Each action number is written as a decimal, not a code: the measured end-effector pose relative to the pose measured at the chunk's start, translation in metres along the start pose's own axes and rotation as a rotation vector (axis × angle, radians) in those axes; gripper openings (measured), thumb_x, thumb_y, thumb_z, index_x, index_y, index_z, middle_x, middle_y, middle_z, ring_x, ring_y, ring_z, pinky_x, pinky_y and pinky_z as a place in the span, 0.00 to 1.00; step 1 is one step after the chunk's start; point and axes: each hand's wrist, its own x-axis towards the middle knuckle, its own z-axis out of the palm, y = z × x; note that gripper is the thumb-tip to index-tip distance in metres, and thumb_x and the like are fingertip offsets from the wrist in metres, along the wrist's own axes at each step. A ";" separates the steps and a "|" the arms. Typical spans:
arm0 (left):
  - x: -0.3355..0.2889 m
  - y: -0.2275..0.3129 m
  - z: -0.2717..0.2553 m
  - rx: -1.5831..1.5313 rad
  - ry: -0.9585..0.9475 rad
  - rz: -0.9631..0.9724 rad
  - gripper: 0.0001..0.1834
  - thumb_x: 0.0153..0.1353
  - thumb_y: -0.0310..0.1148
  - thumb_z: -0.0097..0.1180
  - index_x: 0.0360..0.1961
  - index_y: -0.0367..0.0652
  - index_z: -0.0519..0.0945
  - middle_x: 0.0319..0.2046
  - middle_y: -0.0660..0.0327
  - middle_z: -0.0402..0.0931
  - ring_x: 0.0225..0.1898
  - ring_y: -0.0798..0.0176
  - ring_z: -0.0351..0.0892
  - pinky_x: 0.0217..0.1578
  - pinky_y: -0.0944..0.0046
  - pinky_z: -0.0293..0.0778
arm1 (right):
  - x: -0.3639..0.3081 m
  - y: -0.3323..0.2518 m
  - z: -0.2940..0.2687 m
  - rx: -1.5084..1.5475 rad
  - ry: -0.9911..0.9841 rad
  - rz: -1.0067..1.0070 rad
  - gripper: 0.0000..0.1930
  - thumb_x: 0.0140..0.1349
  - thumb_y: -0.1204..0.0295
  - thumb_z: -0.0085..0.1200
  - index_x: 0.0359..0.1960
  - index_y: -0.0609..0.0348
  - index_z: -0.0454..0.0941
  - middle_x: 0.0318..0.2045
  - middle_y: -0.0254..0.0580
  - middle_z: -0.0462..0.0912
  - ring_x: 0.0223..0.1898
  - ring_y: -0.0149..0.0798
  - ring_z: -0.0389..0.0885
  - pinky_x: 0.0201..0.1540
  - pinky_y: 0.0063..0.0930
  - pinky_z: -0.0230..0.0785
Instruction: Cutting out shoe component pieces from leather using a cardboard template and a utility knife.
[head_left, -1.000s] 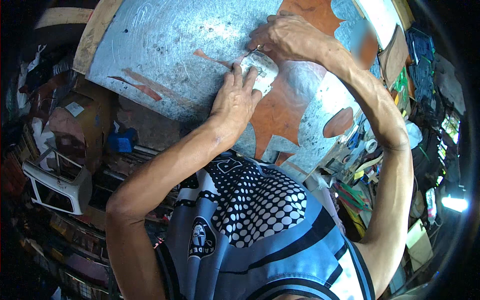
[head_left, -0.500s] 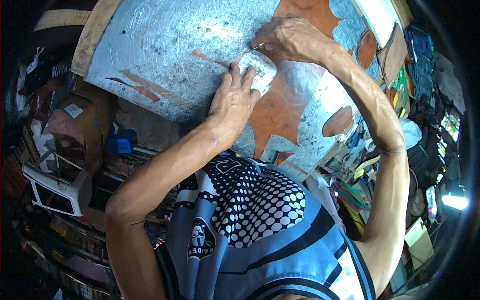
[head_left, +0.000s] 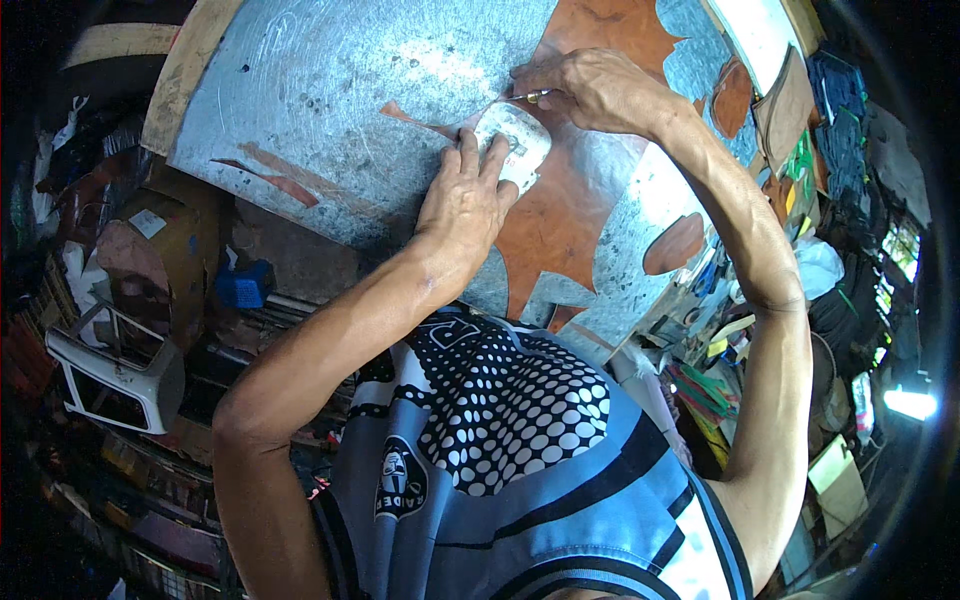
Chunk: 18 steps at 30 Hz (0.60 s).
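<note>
My left hand (head_left: 462,195) lies with its fingers spread on a white rounded template (head_left: 518,140), pressing it against a piece of brown leather (head_left: 560,215). In my right hand (head_left: 610,90) is a slim pointed tool (head_left: 536,96) with a brass-coloured part. Its thin tip sits at the far edge of the template; I cannot make out exactly what kind of tool it is. A narrow leather offcut (head_left: 410,118) sticks out to the left of the template. The leather rests on a scratched grey metal sheet (head_left: 330,90).
More leather scraps (head_left: 290,188) lie at the sheet's left. A rounded leather piece (head_left: 676,244) and a dark brown one (head_left: 733,97) lie on the right. Below the left edge stand a blue container (head_left: 242,285) and a white frame-like casing (head_left: 120,380). A lamp (head_left: 910,404) glows at far right.
My right hand has shifted slightly toward me and to the right, with the tool now tilted flatter. My left hand and the template are almost unmoved.
</note>
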 end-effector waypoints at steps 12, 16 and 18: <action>0.001 0.004 -0.009 0.151 -0.102 0.013 0.26 0.62 0.37 0.55 0.62 0.52 0.72 0.69 0.52 0.58 0.68 0.38 0.57 0.57 0.52 0.62 | -0.021 -0.027 0.002 0.046 -0.025 0.136 0.17 0.65 0.71 0.53 0.55 0.51 0.79 0.61 0.42 0.75 0.53 0.51 0.80 0.56 0.41 0.73; 0.001 0.005 -0.012 0.163 -0.116 0.011 0.30 0.60 0.34 0.55 0.66 0.53 0.69 0.70 0.50 0.57 0.68 0.37 0.56 0.58 0.53 0.63 | -0.032 -0.045 0.010 0.070 0.067 0.299 0.17 0.64 0.72 0.53 0.56 0.51 0.79 0.56 0.46 0.78 0.50 0.53 0.81 0.50 0.42 0.77; 0.003 0.005 -0.014 0.121 -0.122 -0.004 0.34 0.57 0.30 0.57 0.67 0.53 0.68 0.71 0.48 0.56 0.69 0.35 0.54 0.58 0.53 0.64 | -0.037 -0.046 0.016 0.082 0.084 0.316 0.17 0.64 0.72 0.53 0.55 0.52 0.79 0.55 0.46 0.78 0.49 0.53 0.81 0.49 0.42 0.77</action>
